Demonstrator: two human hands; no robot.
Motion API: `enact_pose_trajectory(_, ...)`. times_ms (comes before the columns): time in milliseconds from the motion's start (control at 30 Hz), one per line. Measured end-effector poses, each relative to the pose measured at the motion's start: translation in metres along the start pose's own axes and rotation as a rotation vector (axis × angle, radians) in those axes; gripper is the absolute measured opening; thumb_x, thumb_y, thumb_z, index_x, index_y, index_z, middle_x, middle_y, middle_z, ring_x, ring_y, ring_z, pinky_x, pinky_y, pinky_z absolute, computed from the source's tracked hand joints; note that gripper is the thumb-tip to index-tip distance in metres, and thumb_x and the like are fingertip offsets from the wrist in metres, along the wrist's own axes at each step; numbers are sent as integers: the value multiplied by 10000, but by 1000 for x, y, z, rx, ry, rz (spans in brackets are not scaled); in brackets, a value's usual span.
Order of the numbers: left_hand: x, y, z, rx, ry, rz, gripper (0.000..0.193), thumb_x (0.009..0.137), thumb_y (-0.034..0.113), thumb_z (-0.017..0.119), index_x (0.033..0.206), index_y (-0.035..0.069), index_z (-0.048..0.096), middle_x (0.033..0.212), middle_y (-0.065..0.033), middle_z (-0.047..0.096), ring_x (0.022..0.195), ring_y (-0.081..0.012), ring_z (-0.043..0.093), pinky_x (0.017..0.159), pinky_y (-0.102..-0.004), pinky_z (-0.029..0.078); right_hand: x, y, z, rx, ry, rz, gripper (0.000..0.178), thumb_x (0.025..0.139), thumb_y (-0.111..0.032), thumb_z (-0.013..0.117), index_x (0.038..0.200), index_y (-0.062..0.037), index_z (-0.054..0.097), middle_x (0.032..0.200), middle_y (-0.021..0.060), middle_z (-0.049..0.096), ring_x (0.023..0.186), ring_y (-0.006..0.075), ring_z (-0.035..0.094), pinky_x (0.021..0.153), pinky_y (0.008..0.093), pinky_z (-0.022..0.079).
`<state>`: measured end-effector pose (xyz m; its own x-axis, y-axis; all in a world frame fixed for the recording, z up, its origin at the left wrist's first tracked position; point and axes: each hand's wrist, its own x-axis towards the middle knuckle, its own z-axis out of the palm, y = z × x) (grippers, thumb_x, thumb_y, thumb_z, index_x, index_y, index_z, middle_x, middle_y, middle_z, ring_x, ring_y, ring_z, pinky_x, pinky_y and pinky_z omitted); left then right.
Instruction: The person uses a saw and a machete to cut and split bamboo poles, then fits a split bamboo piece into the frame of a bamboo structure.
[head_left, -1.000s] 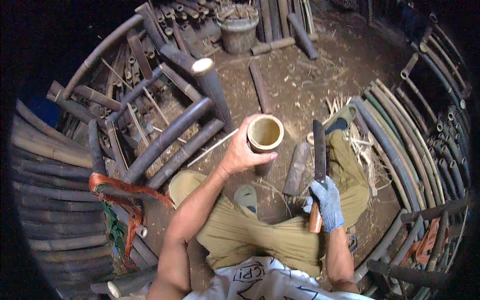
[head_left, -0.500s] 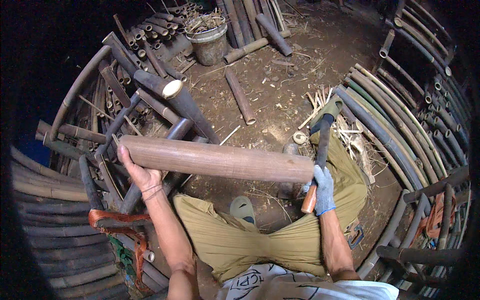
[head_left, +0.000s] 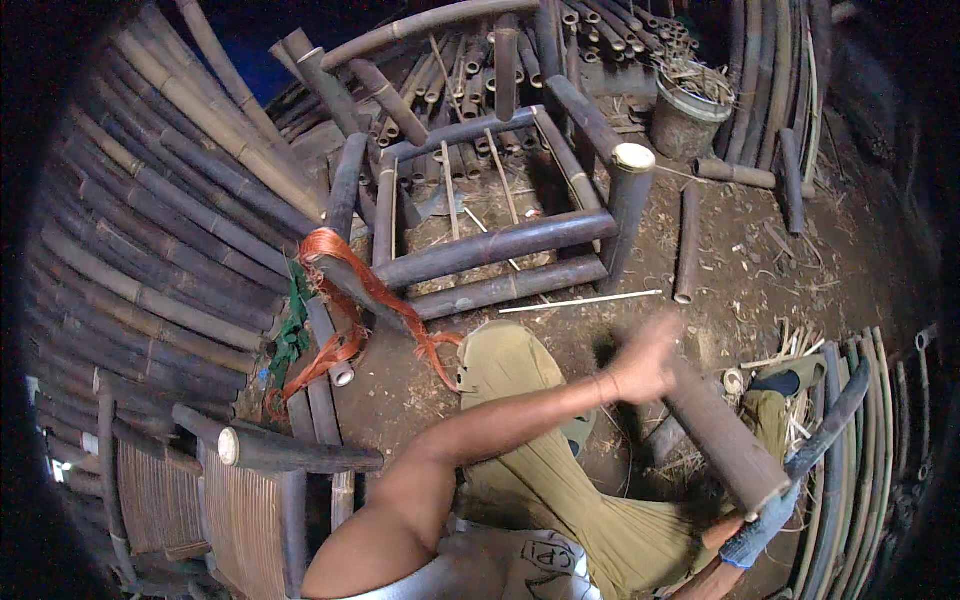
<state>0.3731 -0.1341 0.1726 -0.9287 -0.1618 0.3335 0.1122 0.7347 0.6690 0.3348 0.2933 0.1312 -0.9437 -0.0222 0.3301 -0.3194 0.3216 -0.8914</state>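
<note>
My left hand [head_left: 648, 362], smeared by motion, is at the far end of a thick brown bamboo piece [head_left: 725, 430] and appears to grip it. The piece slants down to the right, above my right leg. Its near end lies against my right hand [head_left: 768, 525], which wears a grey-blue glove. That hand is closed on a machete [head_left: 832, 420], its dark blade pointing up and away to the right. Part of the wooden handle [head_left: 720, 530] shows below the bamboo.
Ahead on the left stands a dark bamboo chair frame [head_left: 495, 245], with orange strapping [head_left: 345, 265] beside it. Long poles [head_left: 160, 230] are stacked left, more poles [head_left: 868, 450] right. A bucket of shavings [head_left: 688, 120] and a loose bamboo length [head_left: 687, 240] are farther off.
My view has swung left. The bamboo piece has turned from nearly level across my lap to a steep slant at the right. My left hand has crossed rightward with it; the machete stays in my right hand.
</note>
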Motion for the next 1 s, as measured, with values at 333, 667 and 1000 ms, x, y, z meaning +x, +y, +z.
enact_pose_trajectory(333, 54, 59, -4, -481, -690, 484, 1050, 516, 209, 890, 1451, 57, 436, 1369, -196, 513, 1306, -358, 465, 1135, -427, 354, 53, -126, 122, 132, -29, 130, 497, 872, -100, 659, 1330, 24, 511, 1032, 66, 640, 901, 150, 614, 801, 282, 516)
enact_pose_trajectory(667, 90, -1, -74, -498, -30, 99, 1058, 742, 192, 865, 1546, 51, 192, 1490, -163, 386, 1382, -255, 399, 1172, -403, 310, 8, -183, 149, 589, 29, 418, 594, 937, -92, 575, 1471, -20, 325, 896, 67, 589, 592, 137, 578, 495, 285, 550)
enact_pose_trajectory(1000, 70, 26, -81, -140, -53, 333, 418, 818, 114, 795, 1200, 87, 628, 1333, -149, 512, 1286, -286, 496, 1068, -399, 423, 12, -227, 148, 243, -277, 377, 493, 973, -137, 536, 1436, -46, 394, 766, 25, 548, 522, 99, 532, 456, 257, 485)
